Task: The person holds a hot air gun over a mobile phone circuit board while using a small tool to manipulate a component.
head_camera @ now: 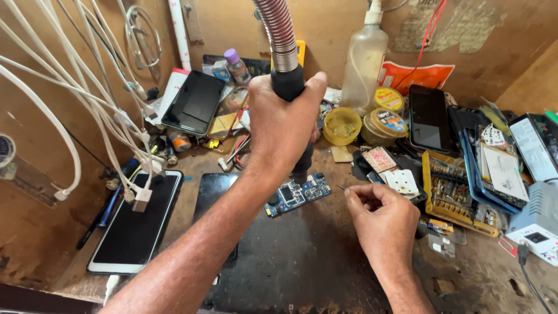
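Observation:
My left hand [283,125] grips the black handle of a hot-air gun [288,81] with a ribbed metal hose rising out of frame. Its nozzle points down at a small blue circuit board [297,194] lying on a dark mat [290,256]. My right hand [381,221] rests on the mat to the board's right and pinches thin tweezers [343,188], whose tip points left towards the board without touching it.
A phone [138,224] on a white cable lies at the left, below several hanging white cables [87,99]. Another phone [195,102] leans at the back. Yellow tubs [342,125], a plastic bottle [363,58], a dark phone [429,116], parts trays [453,195] and a grey device [537,224] crowd the right.

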